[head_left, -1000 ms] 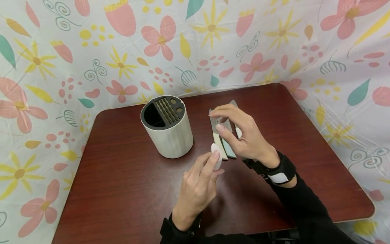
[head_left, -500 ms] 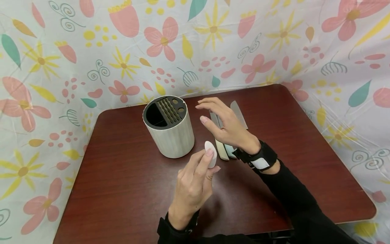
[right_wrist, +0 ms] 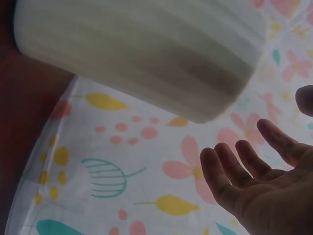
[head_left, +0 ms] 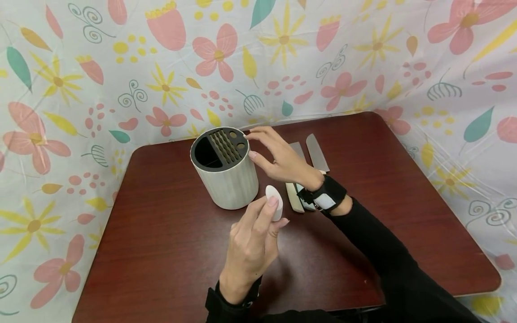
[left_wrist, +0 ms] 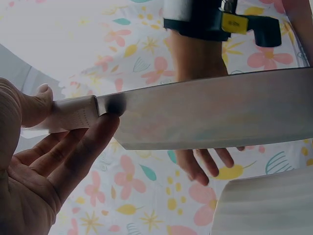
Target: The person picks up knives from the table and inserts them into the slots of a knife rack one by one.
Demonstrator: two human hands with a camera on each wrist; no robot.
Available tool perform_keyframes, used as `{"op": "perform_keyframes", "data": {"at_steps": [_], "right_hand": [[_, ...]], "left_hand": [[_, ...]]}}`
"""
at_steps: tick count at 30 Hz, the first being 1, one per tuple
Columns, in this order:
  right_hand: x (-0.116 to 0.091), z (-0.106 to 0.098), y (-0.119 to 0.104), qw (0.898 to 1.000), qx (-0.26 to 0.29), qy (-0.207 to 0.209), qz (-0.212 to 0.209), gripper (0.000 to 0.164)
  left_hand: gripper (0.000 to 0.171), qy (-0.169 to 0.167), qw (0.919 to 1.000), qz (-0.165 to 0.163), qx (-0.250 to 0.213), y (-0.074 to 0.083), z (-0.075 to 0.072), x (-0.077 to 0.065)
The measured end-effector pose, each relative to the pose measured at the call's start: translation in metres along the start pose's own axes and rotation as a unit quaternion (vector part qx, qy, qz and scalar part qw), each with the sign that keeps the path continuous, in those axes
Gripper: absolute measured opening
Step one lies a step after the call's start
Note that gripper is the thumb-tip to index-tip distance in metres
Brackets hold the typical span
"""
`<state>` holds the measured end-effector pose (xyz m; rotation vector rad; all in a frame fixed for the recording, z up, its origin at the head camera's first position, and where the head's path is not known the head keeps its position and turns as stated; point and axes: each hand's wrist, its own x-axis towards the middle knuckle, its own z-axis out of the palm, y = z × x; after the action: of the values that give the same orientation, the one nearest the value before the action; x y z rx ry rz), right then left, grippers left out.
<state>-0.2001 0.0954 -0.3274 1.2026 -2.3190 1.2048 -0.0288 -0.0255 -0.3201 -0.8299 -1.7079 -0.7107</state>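
Observation:
My left hand (head_left: pixel 250 253) grips a broad-bladed kitchen knife (left_wrist: pixel 205 112) by its pale handle. From the head camera only the white handle (head_left: pixel 273 202) shows, pinched between thumb and fingers. A round off-white knife block (head_left: pixel 227 188) stands upright, its black top holding wavy slots, two round holes and a large opening. At the block's right rim are the fingertips of my right hand (head_left: pixel 280 157), which is spread with nothing in its grasp. Its relaxed fingers appear beside the block wall in the right wrist view.
Several knives lie on the brown table (head_left: pixel 161 251) right of the block: a cream handle (head_left: pixel 295 197) and a bare blade (head_left: pixel 317 152) show, partly covered by the right arm. A flowered cloth (head_left: pixel 161 54) hangs behind the table.
My right hand has moved left from over the lying knives to the block's rim, uncovering a blade. The left hand has shifted slightly left, still gripping its knife.

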Motion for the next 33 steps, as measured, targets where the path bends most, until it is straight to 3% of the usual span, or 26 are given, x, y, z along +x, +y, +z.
{"op": "perform_keyframes", "data": {"at_steps": [12, 26, 33], "right_hand": [[0.019, 0.018, 0.022, 0.996, 0.019, -0.064, 0.064, 0.049], [0.025, 0.036, 0.036, 0.985, 0.09, -0.109, 0.097, 0.071], [0.023, 0.045, 0.039, 0.98, 0.133, -0.103, 0.102, 0.076]], "left_hand": [[0.03, 0.01, 0.9999, 0.006, 0.012, -0.002, -0.001, 0.002], [0.03, 0.017, 0.9997, 0.001, 0.02, -0.003, -0.002, 0.002], [0.031, 0.02, 0.9995, 0.0, 0.024, -0.004, -0.005, 0.002]]}}
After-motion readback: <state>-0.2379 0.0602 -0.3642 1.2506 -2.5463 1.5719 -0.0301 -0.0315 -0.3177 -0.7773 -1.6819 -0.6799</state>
